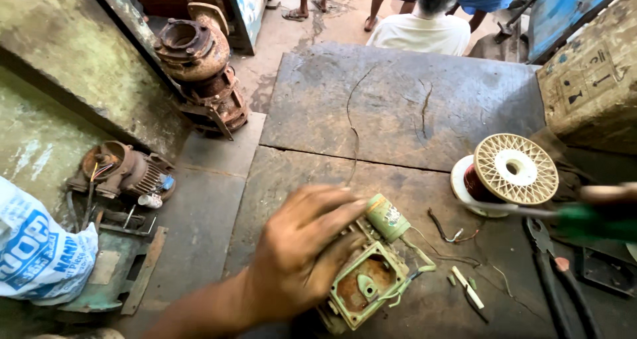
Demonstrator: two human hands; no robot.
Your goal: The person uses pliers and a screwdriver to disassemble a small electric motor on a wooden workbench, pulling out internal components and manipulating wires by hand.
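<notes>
Head view: left hand (298,246) grips green motor housing (363,287).

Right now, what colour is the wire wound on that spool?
Reddish copper, on a cream spool with lattice-patterned ends; seen in the head view.

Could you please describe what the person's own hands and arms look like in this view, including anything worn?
The left hand and forearm are bare: no glove, sleeve, watch or ring shows, and the fingers look grimy. The right hand is only a blurred sliver at the frame's edge, so nothing worn can be made out.
</notes>
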